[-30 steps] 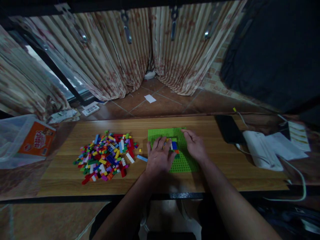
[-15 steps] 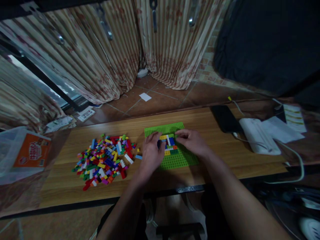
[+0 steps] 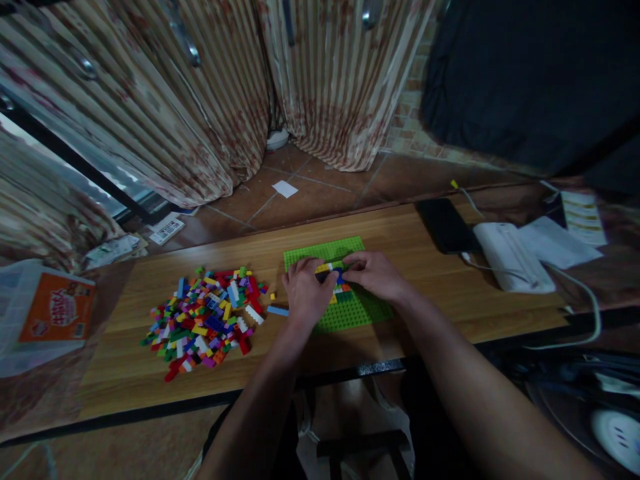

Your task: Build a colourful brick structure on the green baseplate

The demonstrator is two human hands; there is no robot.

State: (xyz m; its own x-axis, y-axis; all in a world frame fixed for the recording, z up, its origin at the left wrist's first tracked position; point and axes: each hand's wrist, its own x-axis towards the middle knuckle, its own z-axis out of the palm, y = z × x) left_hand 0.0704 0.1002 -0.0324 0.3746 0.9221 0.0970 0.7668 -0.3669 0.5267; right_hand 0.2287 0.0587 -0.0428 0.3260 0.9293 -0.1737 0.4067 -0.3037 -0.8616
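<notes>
A low build of toy bricks (image 3: 341,288) in yellow, white, blue, orange and green sits on a green studded baseplate (image 3: 345,322). My left hand (image 3: 310,291) covers the left side of the build, its fingers bent round it and its thumb reaching over the middle. From the right, my right hand (image 3: 374,275) pinches at the blue bricks, thumb and fingertips together. The fingers hide much of the build, and the exact brick between the right fingertips is hard to see. Left of the plate lies a mixed pile of loose toy bricks (image 3: 205,323).
On the wooden table (image 3: 400,233), a black phone (image 3: 447,225) is joined by a cable to a white device (image 3: 513,257), beside papers (image 3: 557,239). Single bricks, including a long blue brick (image 3: 277,311), lie between pile and plate. A clear plastic bin (image 3: 17,320) stands at far left.
Both hands have drawn closer together over the build. The left thumb has moved right, and the right fingertips have come left onto the blue bricks. The view has shifted slightly.
</notes>
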